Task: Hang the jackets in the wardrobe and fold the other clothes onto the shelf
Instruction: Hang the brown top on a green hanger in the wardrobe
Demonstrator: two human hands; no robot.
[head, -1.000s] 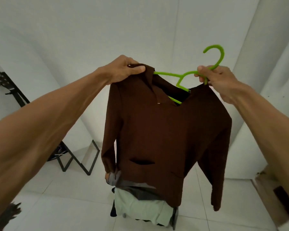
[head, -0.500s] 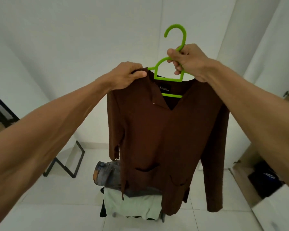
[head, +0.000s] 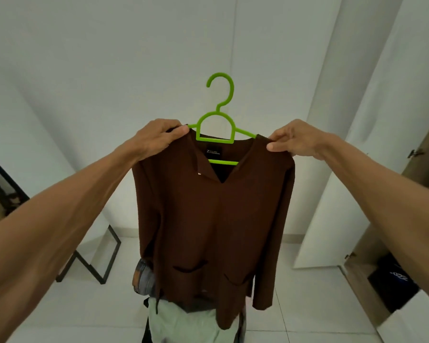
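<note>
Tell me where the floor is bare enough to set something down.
Bare floor lies between the black frame and the clothes pile, and right of the pile toward the wardrobe. Directly under the jacket, the pile crowds it.

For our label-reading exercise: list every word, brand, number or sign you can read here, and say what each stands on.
Neck label inside the brown jacket: a large "Z", the rest too small to read.
White print on the dark item in the wardrobe: too blurred to read.
Green hanger: no text.
</note>
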